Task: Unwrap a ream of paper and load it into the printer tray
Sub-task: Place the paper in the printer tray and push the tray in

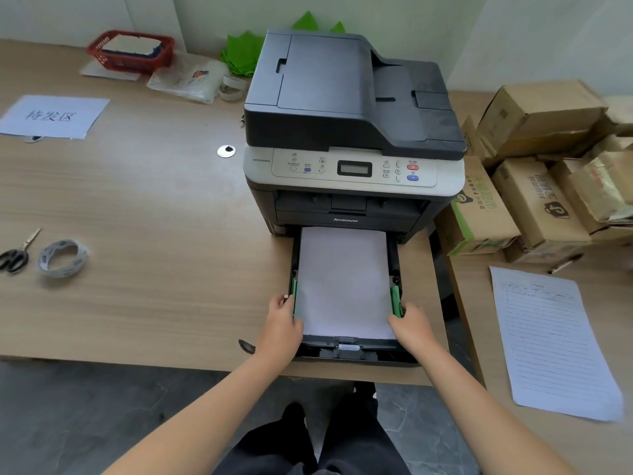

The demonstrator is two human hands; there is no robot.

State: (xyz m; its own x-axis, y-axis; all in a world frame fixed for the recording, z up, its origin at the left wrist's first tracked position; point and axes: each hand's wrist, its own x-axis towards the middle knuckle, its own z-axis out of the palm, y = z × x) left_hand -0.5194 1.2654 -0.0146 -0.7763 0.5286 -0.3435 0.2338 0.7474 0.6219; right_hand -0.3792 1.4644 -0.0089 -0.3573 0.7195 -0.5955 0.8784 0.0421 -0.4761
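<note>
the paper stack lies flat in the pulled-out printer tray at the bench's near edge, the left hand and right hand apart, pressing the green side guides; likely dense, floppy and slippery, so best squared by its edges.

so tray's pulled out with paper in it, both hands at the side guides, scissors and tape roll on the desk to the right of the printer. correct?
One error: the scissors and tape roll lie on the desk left of the printer, not right, as the head view shows. The tray is out with paper in it, left hand and right hand at the side guides.
</note>
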